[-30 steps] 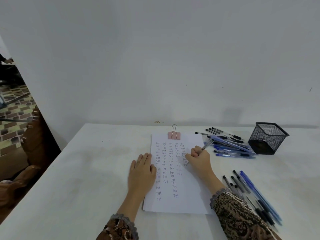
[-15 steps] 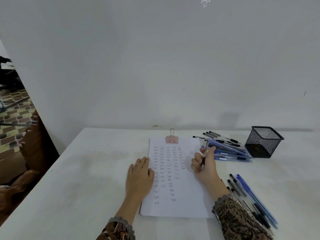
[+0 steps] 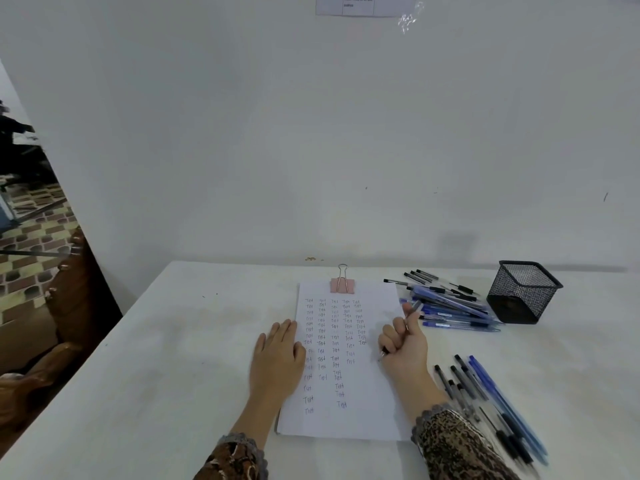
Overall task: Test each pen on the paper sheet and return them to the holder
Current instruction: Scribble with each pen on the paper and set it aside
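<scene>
A white paper sheet (image 3: 367,417) with columns of small written words lies on the white table (image 3: 173,375), held at its top by a pink binder clip (image 3: 342,285). My left hand (image 3: 277,358) lies flat on the sheet's left edge. My right hand (image 3: 403,344) grips a pen (image 3: 414,308) in curled fingers, tip down at the sheet's right side. The black mesh holder (image 3: 523,292) stands at the back right, with no pens showing in it. A pile of blue and black pens (image 3: 450,306) lies left of the holder.
A second group of pens (image 3: 491,400) lies on the table to the right of my right forearm. The wall runs right behind the table. At the left, past the table edge, stands brown wooden furniture (image 3: 52,341).
My right hand has drawn back from the written columns toward the sheet's right edge and turned the pen more upright. The camera tilted upward. My left hand stayed flat on the sheet.
</scene>
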Motion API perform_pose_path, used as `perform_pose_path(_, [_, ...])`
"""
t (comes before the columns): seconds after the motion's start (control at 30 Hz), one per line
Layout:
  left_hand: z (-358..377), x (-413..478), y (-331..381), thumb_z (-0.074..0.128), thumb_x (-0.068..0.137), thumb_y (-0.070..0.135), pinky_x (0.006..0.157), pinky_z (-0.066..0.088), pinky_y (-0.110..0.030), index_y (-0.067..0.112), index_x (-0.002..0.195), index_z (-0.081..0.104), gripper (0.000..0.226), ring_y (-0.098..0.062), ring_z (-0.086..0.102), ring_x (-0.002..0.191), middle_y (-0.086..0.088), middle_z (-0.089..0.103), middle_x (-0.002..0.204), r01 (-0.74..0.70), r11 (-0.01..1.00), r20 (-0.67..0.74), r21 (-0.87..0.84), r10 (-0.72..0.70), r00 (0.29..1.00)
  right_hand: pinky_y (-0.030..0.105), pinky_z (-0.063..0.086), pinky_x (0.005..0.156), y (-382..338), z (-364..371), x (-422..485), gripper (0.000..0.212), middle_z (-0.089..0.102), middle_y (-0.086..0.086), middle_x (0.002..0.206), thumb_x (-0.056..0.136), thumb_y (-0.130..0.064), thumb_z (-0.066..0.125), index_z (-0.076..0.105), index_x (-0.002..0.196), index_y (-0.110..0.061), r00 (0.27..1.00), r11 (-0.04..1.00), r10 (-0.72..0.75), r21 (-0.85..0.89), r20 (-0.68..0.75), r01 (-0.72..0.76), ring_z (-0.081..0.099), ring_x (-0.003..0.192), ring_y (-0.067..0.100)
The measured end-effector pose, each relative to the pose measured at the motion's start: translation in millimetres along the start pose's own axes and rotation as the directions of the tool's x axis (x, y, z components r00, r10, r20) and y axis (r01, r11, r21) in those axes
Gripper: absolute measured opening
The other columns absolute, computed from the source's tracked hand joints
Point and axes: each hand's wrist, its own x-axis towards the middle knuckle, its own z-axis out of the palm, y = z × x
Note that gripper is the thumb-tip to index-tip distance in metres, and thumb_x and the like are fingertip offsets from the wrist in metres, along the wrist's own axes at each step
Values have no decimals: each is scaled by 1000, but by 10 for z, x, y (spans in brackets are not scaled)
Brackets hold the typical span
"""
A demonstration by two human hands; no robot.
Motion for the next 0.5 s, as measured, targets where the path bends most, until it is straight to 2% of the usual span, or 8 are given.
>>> perform_pose_path(0.17, [-5,1,-2,24,99,27,119,3,-30,19,148,18,50,-9,8,144,7,16,155,1,1000,6,-3,-1,1000,14,18,32,-23,39,-49,24,33,-8,44,100,-34,36,54,88,-22,998,995,-4,-97,-65,-3,22,29,5])
perform_pose_path(0.23, [-3,0,-10,24,99,27,119,3,-30,19,148,18,50,-9,8,144,7,16,155,-2,1000,8,-1,2,1000,13,21,35,-169,113,-123,20,41,-6,53,99,-31,40,55,91,-21,996,964,-17,-267,-87,-7,25,32,7])
perform_pose_path(0.27, [-1,0,-12,24,99,28,119,3,-30,19,148,18,50,-9,8,144,7,16,155,-2,1000,10,0,2,1000,15,25,36,-295,150,-168,18,44,-4,61,99,-29,43,57,93,-20,994,900,-59,-436,-93,12,28,36,8])
perform_pose_path(0.3, [-1,2,-14,24,99,27,119,3,-30,19,148,18,50,-9,8,144,7,16,155,-3,1000,12,2,3,1000,18,29,39,-451,161,-200,16,45,-2,69,98,-27,46,58,95,-18,988,767,-132,-640,-86,47,33,42,10])
perform_pose_path(0.37, [0,7,-13,24,99,27,118,3,-30,19,148,18,50,-9,7,144,7,15,155,-2,1000,13,1,2,1000,24,36,50,-807,109,-248,20,50,-1,76,95,-25,51,62,105,-12,960,303,-280,-950,-13,76,43,56,16])
perform_pose_path(0.43, [5,7,-7,24,99,27,118,3,-30,19,148,18,50,-9,8,144,7,16,155,1,1000,7,0,-1,1000,27,37,65,-1145,-62,-258,25,61,6,87,93,-19,53,62,113,-7,923,-215,-374,-977,90,8,55,75,25])
perform_pose_path(0.47, [6,6,-3,24,99,27,118,3,-30,19,148,19,50,-10,8,144,7,16,155,1,1000,3,3,-1,1000,28,38,71,-1285,-156,-271,25,64,12,97,91,-15,53,62,113,-6,916,-366,-394,-928,83,-73,57,86,28])
perform_pose_path(0.5, [7,5,-2,24,99,27,118,4,-30,19,148,19,50,-10,9,144,6,16,155,0,1000,1,7,0,1000,30,39,76,-1387,-265,-268,24,64,16,107,90,-13,54,61,112,-7,920,-447,-392,-879,29,-163,57,94,30])
